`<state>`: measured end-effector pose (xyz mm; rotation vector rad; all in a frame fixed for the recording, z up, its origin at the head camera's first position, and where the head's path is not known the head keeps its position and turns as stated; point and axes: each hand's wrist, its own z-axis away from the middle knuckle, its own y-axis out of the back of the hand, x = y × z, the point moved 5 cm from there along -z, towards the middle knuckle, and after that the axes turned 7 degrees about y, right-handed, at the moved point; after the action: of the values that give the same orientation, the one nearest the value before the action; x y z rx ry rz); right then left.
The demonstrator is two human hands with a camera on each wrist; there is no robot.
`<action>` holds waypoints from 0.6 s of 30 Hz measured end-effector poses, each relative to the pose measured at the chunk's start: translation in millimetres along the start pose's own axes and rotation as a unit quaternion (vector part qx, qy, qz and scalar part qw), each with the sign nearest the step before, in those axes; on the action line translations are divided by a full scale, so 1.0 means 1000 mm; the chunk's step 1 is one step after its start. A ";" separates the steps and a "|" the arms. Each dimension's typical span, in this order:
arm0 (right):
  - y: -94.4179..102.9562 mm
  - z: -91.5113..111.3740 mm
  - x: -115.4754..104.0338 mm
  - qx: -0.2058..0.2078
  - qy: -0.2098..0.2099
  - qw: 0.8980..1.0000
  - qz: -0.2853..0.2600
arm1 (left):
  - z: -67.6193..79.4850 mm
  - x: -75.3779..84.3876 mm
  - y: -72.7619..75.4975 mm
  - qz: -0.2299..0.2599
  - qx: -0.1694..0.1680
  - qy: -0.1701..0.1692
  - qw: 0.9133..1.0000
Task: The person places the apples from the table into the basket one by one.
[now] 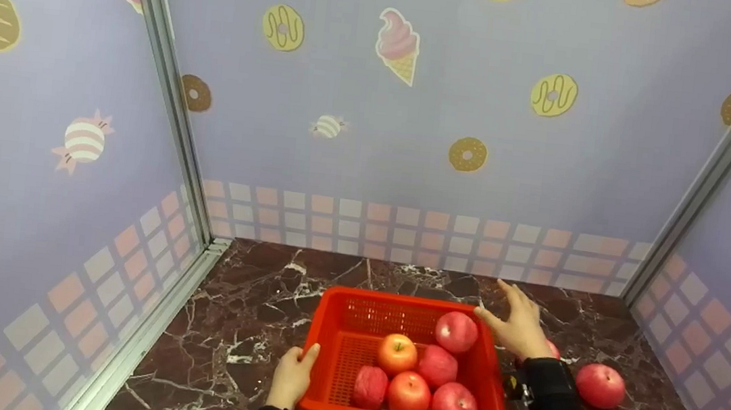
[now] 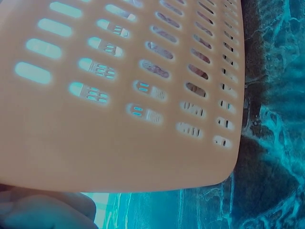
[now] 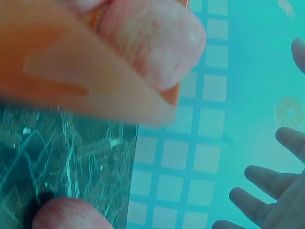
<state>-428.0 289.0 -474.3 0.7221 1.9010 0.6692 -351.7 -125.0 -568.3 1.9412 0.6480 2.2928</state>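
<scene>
A red plastic basket with slotted walls stands on the dark marbled table. Several apples lie in it, among them a yellowish-red apple and a pinker apple in the far right corner. At the basket's left side, my left hand grips the rim, thumb on top. Its fingers show at the basket's edge in the left wrist view. My right hand is over the right rim, fingers spread and holding nothing; the right wrist view shows the same spread fingers.
Right of the basket, one loose apple sits on the marbled table. Another apple is mostly hidden behind my right hand and wrist. Patterned lilac panels with metal corner posts enclose the table at the back and sides.
</scene>
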 end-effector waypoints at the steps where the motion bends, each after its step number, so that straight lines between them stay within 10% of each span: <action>1: 0.002 0.001 0.003 -0.005 -0.010 1.000 0.001 | 0.000 0.000 0.000 0.000 0.001 -0.001 1.000; 18: 0.037 0.016 0.055 -0.015 -0.097 0.994 0.054 | 0.000 0.000 0.000 -0.003 0.006 -0.010 1.000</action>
<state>-425.8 356.2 -486.8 0.8451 1.6799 0.6685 -352.0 -125.0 -568.5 1.9626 0.6643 2.2682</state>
